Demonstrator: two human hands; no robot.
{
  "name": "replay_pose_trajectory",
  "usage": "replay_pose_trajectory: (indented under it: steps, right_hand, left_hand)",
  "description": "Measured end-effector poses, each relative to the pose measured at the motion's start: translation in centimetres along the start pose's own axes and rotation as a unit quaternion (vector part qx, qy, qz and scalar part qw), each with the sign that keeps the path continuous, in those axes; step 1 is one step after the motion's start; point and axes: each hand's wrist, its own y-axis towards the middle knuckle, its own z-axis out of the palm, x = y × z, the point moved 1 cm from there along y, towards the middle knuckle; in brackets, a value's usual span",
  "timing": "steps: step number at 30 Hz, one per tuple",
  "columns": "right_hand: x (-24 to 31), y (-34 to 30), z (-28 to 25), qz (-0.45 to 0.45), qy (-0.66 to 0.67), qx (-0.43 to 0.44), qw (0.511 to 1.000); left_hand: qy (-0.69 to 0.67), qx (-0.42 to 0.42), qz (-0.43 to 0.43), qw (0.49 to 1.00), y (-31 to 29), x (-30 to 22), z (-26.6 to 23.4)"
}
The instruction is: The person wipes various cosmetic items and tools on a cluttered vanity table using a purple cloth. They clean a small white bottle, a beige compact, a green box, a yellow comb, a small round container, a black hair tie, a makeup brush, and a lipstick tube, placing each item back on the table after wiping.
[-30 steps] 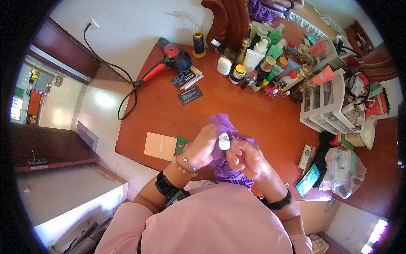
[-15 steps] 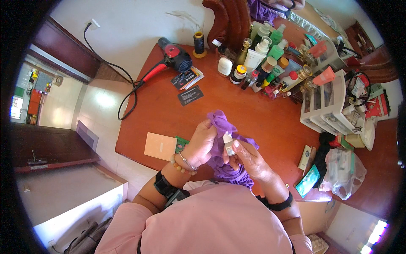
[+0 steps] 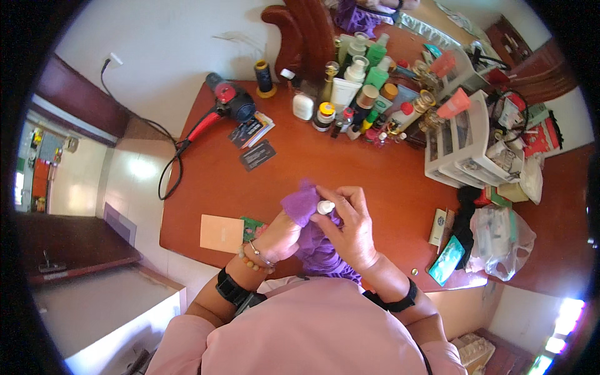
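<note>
A purple cloth [image 3: 320,253] is bunched in front of my chest, and part of it covers the fingers of my left hand [image 3: 282,237]. That hand is closed on the cloth. Beside it, the thumb and forefinger of my right hand [image 3: 355,234] are closed about a small bottle [image 3: 325,207]. Its white top faces up, while cloth and fingers hide most of its body. Both hands are above the near part of the reddish-brown table [image 3: 387,194].
A hair dryer [image 3: 232,103], thread spool [image 3: 264,77] and cards [image 3: 257,155] lie at the far left. Several bottles [image 3: 345,90] line the back beside a white drawer unit [image 3: 465,134]. A peach booklet [image 3: 221,232] is near left; a plastic bag [image 3: 503,244] sits right.
The small bottle has turned from side-on to top-up. My right hand has rotated, its fingers now arching over the bottle. The whole view has shifted slightly, with table things now farther left.
</note>
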Motion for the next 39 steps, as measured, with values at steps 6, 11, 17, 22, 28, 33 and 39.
replay_pose_trajectory:
  steps: [6, 11, 17, 22, 28, 33, 39]
  right_hand:
    - [-1.7, -0.1, 0.3, -0.009, 0.016, 0.025, 1.000]
    - [-4.5, 1.1, -0.2, 0.027, -0.018, -0.004, 0.999]
    - [-19.4, 5.0, -5.1, 0.187, -0.153, -0.151, 0.958]
    - [-23.2, 7.4, -6.5, 0.275, -0.228, -0.094, 0.929]
    - [-22.3, 6.8, -5.9, 0.266, -0.230, -0.116, 0.929]
    - [-15.8, 3.1, -4.1, 0.315, 0.053, -0.078, 0.944]
    - [-11.9, -4.6, 2.6, 0.322, 0.466, 0.033, 0.823]
  left_hand:
    - [-0.013, -0.032, 0.000, 0.999, 1.2, 1.7, -1.6]
    - [0.026, -0.032, -0.053, 0.998, 1.4, 2.1, -2.6]
    - [0.220, 0.023, -0.026, 0.975, 0.5, 0.6, -1.7]
    - [0.228, 0.022, -0.028, 0.973, 0.5, 0.9, -2.1]
    - [0.284, 0.043, 0.007, 0.958, 0.8, -0.6, -1.4]
    - [0.367, -0.014, 0.134, 0.921, 2.1, 1.1, -2.9]
    - [0.680, 0.025, 0.284, 0.676, 1.7, -0.7, 2.9]
